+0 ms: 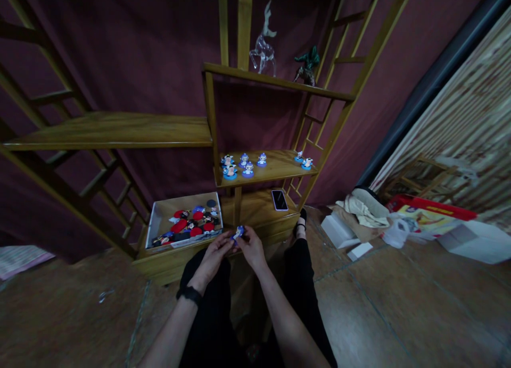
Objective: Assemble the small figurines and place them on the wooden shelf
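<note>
My left hand point(215, 251) and my right hand point(250, 245) meet in front of me, both pinched round one small blue-and-white figurine point(238, 232). Just behind the hands, an open cardboard box point(159, 216) on the lowest shelf holds several small figurines with red and dark bases. On the low wooden shelf point(279, 168) above stand several blue-based figurines point(243, 166), a group at its left end and two more point(303, 160) at the right. My left wrist wears a black band.
A phone point(279, 200) lies on the bottom shelf board. A glass deer point(263, 46) and a green figure point(307, 65) stand on the top shelf. White boxes point(339, 232), cloth and a red box point(431, 214) lie on the tiled floor at right. My legs stretch forward.
</note>
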`<control>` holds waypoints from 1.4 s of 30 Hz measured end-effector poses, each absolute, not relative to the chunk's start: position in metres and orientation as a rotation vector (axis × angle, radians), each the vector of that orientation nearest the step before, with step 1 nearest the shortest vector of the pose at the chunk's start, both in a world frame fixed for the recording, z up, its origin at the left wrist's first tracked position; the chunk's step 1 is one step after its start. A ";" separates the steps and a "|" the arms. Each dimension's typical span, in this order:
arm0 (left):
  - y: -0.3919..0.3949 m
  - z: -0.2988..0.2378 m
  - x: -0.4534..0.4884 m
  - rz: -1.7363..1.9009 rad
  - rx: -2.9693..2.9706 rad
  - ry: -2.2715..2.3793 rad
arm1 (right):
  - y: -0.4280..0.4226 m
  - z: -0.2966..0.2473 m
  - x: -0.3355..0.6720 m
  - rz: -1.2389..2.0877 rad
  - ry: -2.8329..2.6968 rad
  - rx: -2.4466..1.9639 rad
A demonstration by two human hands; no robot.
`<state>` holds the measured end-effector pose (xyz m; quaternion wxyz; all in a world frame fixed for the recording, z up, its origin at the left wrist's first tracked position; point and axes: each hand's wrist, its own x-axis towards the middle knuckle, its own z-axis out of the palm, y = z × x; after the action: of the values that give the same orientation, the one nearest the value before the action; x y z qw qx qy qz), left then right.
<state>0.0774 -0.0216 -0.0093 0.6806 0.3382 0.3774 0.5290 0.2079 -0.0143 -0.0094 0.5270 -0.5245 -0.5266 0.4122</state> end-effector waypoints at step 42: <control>-0.021 -0.018 0.064 1.189 0.660 0.749 | -0.014 0.010 0.214 0.741 -1.703 -1.261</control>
<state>0.0640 -0.0214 -0.0179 0.7136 0.2977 0.3382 0.5364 0.2143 -0.0141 0.0103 0.4335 -0.5060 -0.6837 0.2976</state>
